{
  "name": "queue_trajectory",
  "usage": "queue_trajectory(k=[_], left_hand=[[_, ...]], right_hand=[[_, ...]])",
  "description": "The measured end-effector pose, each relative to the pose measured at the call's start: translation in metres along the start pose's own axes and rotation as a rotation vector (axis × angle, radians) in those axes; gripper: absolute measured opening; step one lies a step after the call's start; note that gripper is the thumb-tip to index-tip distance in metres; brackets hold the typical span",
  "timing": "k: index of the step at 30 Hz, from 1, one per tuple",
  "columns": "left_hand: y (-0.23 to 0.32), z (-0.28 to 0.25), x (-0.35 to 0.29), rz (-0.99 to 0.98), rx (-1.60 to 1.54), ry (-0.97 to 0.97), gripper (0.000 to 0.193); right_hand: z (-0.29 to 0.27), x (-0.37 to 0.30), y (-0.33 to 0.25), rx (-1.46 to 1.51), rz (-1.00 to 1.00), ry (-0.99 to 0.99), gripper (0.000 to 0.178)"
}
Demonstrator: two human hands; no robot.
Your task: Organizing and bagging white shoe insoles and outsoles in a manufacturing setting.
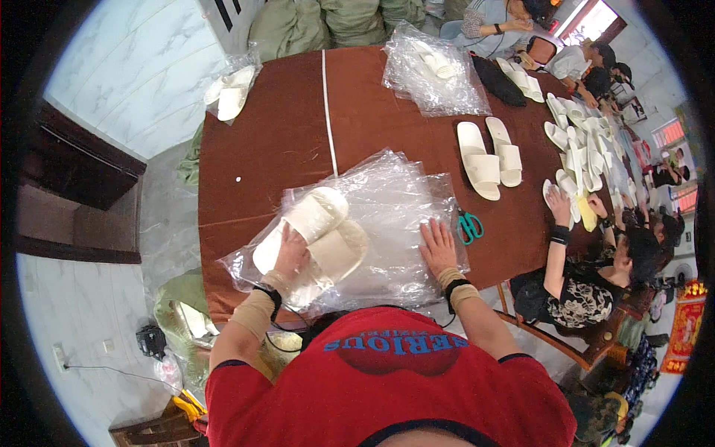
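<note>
My left hand [292, 255] rests on a pair of cream slide slippers [319, 211] in a clear plastic bag, its fingers laid over the near slipper's side. My right hand [438, 246] lies flat with fingers apart on a stack of clear plastic bags [395, 216], holding nothing. The bagged pair lies over the left part of this stack. Just right of my right hand are teal-handled scissors [469, 228]. Beyond them stands a loose pair of cream slides [479, 165], side by side, toes toward me.
The brown cloth-covered table [261, 156] has a white line across it. Another bagged pair [232, 93] lies at the far left corner, more bags [432, 71] at the far edge. A pile of slippers [581, 145] and a co-worker's hands [558, 205] are at right; green sacks [290, 30] stand beyond.
</note>
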State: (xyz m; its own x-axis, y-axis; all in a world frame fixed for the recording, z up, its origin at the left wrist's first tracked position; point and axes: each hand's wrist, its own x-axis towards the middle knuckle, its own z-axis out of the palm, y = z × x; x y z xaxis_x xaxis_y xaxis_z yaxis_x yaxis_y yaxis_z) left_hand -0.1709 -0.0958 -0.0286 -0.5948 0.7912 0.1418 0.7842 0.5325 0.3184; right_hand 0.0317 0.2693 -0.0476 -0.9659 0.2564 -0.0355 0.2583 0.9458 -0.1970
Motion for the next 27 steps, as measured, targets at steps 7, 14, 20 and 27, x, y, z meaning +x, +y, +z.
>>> queue_trajectory(k=[7, 14, 20, 27], left_hand=[[0.107, -0.013, 0.078, 0.462, -0.108, -0.084, 0.044], [0.101, 0.091, 0.099, 0.445, 0.001, -0.185, 0.053], [0.108, 0.092, 0.101, 0.39, 0.041, -0.267, 0.042], [0.09, 0.057, 0.077, 0.444, 0.227, -0.153, 0.044]], right_hand=[[0.024, -0.004, 0.024, 0.056, 0.013, 0.006, 0.062], [-0.015, 0.003, 0.034, 0.651, 0.034, 0.164, 0.04], [-0.007, -0.012, -0.009, 0.04, -0.051, 0.047, 0.059], [0.004, -0.011, -0.015, 0.036, -0.025, -0.007, 0.067]])
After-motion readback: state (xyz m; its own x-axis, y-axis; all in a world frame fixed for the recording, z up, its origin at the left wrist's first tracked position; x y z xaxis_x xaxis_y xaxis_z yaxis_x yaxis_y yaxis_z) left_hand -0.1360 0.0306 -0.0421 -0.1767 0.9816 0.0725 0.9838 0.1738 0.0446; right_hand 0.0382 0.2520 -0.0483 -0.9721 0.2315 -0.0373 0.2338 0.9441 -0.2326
